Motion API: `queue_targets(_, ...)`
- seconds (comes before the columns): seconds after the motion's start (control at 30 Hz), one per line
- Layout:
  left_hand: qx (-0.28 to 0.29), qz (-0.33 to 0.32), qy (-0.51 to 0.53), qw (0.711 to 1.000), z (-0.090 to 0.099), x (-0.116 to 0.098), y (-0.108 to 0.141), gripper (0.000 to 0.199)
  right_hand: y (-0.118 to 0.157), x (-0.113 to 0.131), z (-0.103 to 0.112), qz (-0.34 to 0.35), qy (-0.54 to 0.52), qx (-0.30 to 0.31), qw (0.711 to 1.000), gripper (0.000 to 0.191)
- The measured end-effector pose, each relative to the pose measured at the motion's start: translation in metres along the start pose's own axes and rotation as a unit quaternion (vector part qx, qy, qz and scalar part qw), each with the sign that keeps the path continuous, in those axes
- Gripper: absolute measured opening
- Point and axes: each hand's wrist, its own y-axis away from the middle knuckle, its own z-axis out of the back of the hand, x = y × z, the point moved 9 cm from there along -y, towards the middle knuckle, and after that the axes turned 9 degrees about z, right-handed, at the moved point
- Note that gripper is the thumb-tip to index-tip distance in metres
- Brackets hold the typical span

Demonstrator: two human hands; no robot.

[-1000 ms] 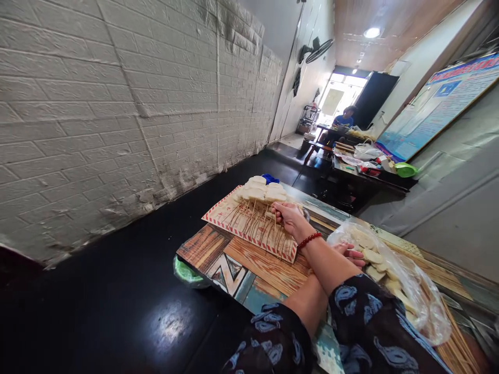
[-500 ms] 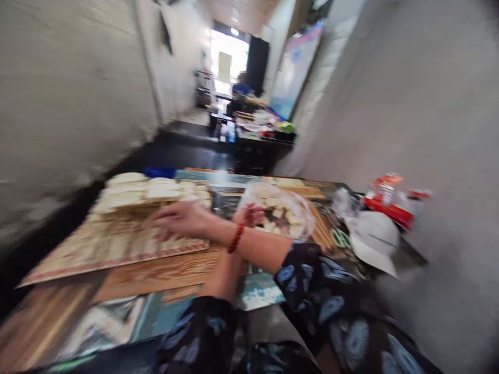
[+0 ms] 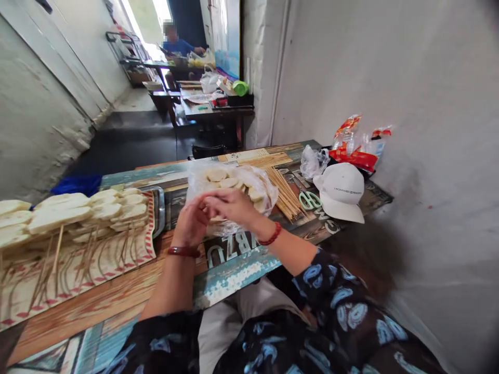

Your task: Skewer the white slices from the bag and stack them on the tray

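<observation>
My left hand (image 3: 192, 222) and my right hand (image 3: 234, 206) meet just in front of a clear plastic bag (image 3: 197, 179) of pale round slices (image 3: 228, 182). Their fingertips come together, bent and closed. Whatever they may hold between them is hidden or too small to make out. To the left, several flat pale slices on thin wooden sticks (image 3: 58, 254) lie in overlapping rows on a tray lined with red-and-white edged paper (image 3: 150, 241). A bundle of bare wooden skewers (image 3: 286, 195) rests on the table right of the bag.
Green-handled scissors (image 3: 310, 200), a white cap (image 3: 341, 189), a crumpled plastic bag (image 3: 313, 162) and red packaging (image 3: 353, 155) sit at the table's right end. A wall (image 3: 421, 130) stands close on the right. Another person (image 3: 177, 47) sits at a farther table.
My right hand has left the tray of skewered slices and moved right to meet my left hand by the bag. My forearms are no longer crossed. The view has swung, too.
</observation>
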Motion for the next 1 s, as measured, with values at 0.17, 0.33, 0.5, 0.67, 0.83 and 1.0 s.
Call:
queue_targets(0.17, -0.010, -0.039, -0.134, 0.990, -0.002, 0.006, 0.010, 0.041, 0.029, -0.037, 0.143, -0.032, 0.166, -0.167, 0.971, 0.026)
queue_targets(0.33, -0.051, -0.131, -0.373, 0.917, -0.011, -0.001, 0.031, 0.025, 0.043, -0.062, 0.238, -0.117, 0.566, -0.112, 0.808, 0.033)
queue_targets(0.5, -0.022, -0.230, -0.653, 0.721, -0.034, 0.008, 0.052, 0.026, 0.046, -0.096, 0.271, -0.180, 0.605, -0.065, 0.773, 0.031)
queue_targets(0.67, 0.028, -0.274, -0.732, 0.623, -0.034, 0.034, 0.070, 0.026, 0.043, -0.106, 0.273, -0.224, 0.612, -0.052, 0.757, 0.028)
queue_targets(0.83, 0.032, -0.295, -0.718, 0.629, -0.034, 0.035, 0.083, 0.026, 0.041, -0.107, 0.275, -0.233, 0.621, -0.069, 0.746, 0.025)
queue_targets(1.0, -0.018, -0.281, -0.690, 0.667, -0.035, 0.009, 0.071, 0.025, 0.046, -0.103, 0.282, -0.238, 0.597, -0.099, 0.760, 0.024)
